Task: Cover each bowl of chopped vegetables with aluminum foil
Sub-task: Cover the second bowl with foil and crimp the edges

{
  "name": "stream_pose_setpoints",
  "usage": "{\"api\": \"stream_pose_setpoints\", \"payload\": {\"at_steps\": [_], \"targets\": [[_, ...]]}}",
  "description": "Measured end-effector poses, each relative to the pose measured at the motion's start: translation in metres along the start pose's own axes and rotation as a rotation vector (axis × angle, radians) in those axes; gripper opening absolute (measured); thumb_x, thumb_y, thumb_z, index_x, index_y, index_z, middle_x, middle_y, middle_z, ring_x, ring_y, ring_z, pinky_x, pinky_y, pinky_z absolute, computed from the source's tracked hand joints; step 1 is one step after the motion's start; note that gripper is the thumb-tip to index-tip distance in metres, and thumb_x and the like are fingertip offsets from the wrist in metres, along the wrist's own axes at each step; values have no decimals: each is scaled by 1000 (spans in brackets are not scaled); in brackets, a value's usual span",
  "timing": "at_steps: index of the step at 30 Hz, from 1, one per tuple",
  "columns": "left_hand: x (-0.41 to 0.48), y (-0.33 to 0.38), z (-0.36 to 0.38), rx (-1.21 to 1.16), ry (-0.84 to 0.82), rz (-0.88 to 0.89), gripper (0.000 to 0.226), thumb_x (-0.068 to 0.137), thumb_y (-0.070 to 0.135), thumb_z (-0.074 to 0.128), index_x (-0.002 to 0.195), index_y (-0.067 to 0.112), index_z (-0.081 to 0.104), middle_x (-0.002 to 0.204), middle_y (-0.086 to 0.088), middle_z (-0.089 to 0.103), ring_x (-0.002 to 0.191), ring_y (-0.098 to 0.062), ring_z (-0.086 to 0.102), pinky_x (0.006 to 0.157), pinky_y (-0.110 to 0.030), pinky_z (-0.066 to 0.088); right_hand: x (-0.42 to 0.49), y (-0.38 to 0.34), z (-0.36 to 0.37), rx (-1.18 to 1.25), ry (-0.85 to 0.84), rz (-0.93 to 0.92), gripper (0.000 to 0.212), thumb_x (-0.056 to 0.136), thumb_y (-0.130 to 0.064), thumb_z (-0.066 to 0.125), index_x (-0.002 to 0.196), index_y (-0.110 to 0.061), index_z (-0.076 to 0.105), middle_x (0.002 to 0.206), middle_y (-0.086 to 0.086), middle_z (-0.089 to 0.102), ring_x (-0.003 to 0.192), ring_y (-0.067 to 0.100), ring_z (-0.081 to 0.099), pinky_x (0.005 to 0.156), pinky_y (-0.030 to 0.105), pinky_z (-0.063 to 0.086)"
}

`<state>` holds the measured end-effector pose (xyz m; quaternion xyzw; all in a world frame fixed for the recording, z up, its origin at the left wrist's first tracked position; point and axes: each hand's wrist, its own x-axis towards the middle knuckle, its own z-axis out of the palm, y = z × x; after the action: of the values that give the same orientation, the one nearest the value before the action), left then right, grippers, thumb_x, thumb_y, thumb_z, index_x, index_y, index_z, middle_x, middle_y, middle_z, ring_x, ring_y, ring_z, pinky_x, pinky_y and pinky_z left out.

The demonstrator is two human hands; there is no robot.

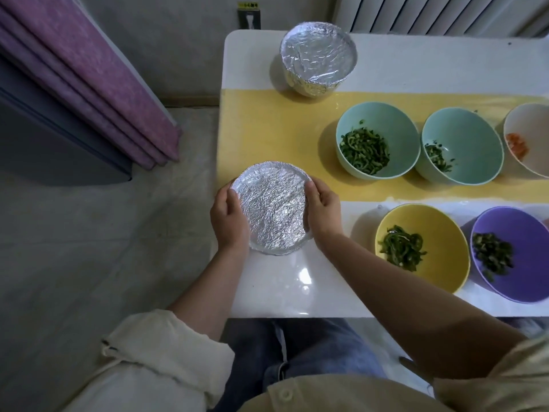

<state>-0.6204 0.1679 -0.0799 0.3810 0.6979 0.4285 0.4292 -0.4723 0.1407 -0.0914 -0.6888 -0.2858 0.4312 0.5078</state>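
Observation:
A bowl sealed with crinkled aluminum foil (273,208) sits near the table's left edge. My left hand (228,218) grips its left side and my right hand (322,211) grips its right side, fingers curled round the rim. A second foil-covered bowl (318,56) stands at the far left corner. Uncovered bowls hold chopped greens: two mint green ones (377,138) (463,145), a yellow one (421,245) and a purple one (514,254). A white bowl (528,138) with orange pieces is cut off at the right edge.
The white table (297,281) has a yellow runner (267,129) across its middle. The table's left edge drops to a grey floor (89,248). Purple folded mats (89,84) lean at the left. A radiator (430,13) stands behind the table.

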Motion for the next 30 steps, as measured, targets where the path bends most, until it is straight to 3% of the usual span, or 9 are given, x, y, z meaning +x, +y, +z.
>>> {"api": "stream_pose_setpoints", "payload": {"at_steps": [6, 8, 11, 14, 16, 18, 25, 28, 30], "targets": [[5, -1, 0, 70, -8, 29, 24, 94, 17, 45, 71, 20, 46, 58, 7, 39, 57, -8, 35, 62, -31, 31, 3, 1, -4, -29, -74, 10, 24, 97, -33, 48, 89, -20, 66, 58, -12, 45, 57, 13, 40, 58, 33, 36], [9, 3, -3, 88, -45, 24, 16, 93, 23, 50, 80, 20, 60, 65, 12, 54, 65, -8, 47, 68, -31, 40, 9, -5, -8, -45, -125, 43, 27, 93, -37, 50, 109, -24, 68, 71, -16, 55, 66, 6, 50, 64, 30, 42], [19, 11, -4, 100, -132, 60, 20, 97, 20, 54, 109, 14, 69, 95, 12, 67, 84, 6, 59, 82, -17, 46, 25, -22, -9, -118, -209, -43, 36, 99, -25, 52, 134, -18, 58, 111, -20, 65, 101, -6, 58, 89, 19, 43], [26, 8, -3, 176, -209, 138, 22, 98, 21, 53, 102, 8, 71, 79, 1, 66, 67, 9, 52, 71, -22, 42, 39, -34, -6, -225, -338, -109, 32, 101, -22, 50, 132, -18, 59, 63, -31, 57, 56, -10, 51, 58, 9, 39], [27, 5, -2, 205, -188, 180, 33, 95, 29, 51, 103, 5, 72, 80, 0, 66, 69, 2, 52, 70, -25, 42, 43, -33, -2, -239, -366, -143, 27, 101, -21, 49, 122, -22, 66, 49, -19, 43, 43, 5, 37, 45, 22, 31], [26, 5, -2, 234, -163, 233, 38, 93, 33, 47, 98, 5, 72, 75, 2, 63, 69, -9, 51, 66, -28, 41, 44, -30, 0, -221, -354, -168, 26, 100, -18, 48, 112, -27, 69, 47, -10, 35, 44, 17, 27, 46, 25, 23], [26, 6, -2, 309, -180, 264, 32, 93, 33, 46, 84, 10, 66, 62, 5, 52, 63, -11, 46, 60, -30, 36, 50, -40, 0, -237, -440, -29, 23, 101, -13, 43, 105, -23, 64, 50, -12, 37, 43, 9, 29, 42, 21, 26], [32, 11, -2, 323, -228, 235, 28, 91, 33, 53, 93, 10, 70, 77, 6, 68, 76, -5, 59, 67, -21, 40, 61, -55, -1, -302, -562, -31, 21, 99, -15, 51, 116, -14, 64, 71, -12, 57, 51, 2, 45, 48, 18, 36], [38, 14, -2, 319, -290, 246, 26, 93, 31, 56, 101, 11, 72, 84, 10, 70, 80, 2, 60, 71, -17, 43, 65, -65, 1, -411, -630, -104, 30, 99, -16, 54, 128, -11, 61, 77, -25, 63, 55, -8, 51, 55, 9, 37]]}}
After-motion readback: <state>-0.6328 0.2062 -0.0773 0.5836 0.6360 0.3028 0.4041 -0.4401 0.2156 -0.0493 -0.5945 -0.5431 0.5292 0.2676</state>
